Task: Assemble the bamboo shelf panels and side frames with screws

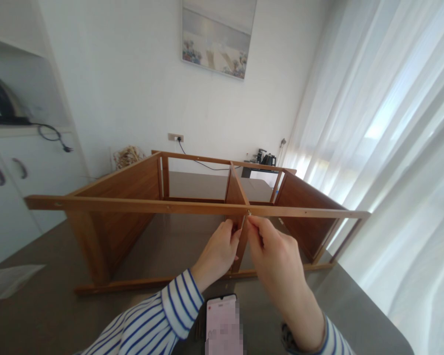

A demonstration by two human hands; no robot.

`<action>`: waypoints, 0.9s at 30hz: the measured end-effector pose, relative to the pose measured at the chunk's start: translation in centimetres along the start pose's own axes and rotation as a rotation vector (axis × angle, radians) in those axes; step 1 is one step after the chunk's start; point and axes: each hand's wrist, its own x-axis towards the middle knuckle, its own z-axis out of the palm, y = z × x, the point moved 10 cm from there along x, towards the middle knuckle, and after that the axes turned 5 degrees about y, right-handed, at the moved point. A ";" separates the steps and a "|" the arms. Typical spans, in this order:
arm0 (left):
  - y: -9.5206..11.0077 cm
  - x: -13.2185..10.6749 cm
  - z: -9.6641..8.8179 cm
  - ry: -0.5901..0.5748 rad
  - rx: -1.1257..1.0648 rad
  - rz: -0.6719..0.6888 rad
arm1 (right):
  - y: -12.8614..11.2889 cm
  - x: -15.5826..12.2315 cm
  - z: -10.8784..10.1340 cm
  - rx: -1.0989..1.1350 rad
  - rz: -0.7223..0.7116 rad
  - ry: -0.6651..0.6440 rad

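Observation:
A wooden shelf unit [114, 204] lies on its side, its long front rail [203, 207] running across the view. My right hand [276, 246] is closed, thumb and fingertips pinching a small shiny metal piece that looks like a screw [249, 213]. That piece sits at the rail, where the middle shelf board [240, 254] meets it. Just left of it, my left hand [218, 251] is closed around the edge of the middle board, below the rail. Some of its fingers are hidden behind the board.
The unit rests on a dark table [163, 315]. Near me lies a phone [222, 315] with a lit screen. A clear plastic bag [11, 281] is at the left. White curtains [403, 148] hang on the right; a power cord [207, 165] runs behind the unit.

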 end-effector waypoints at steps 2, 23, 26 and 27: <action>0.1 0.0 0.0 -0.001 0.003 0.003 | 0.3 0.1 0.0 0.085 0.046 -0.028; -0.3 0.1 0.2 -0.022 -0.001 0.007 | 0.8 -0.3 -1.5 0.145 0.101 -0.139; -0.3 0.1 0.3 -0.023 -0.007 0.010 | 1.0 -0.2 -2.4 0.104 0.101 -0.070; -0.4 0.1 0.2 -0.019 -0.004 0.008 | 1.1 -0.2 -2.5 0.100 0.105 -0.058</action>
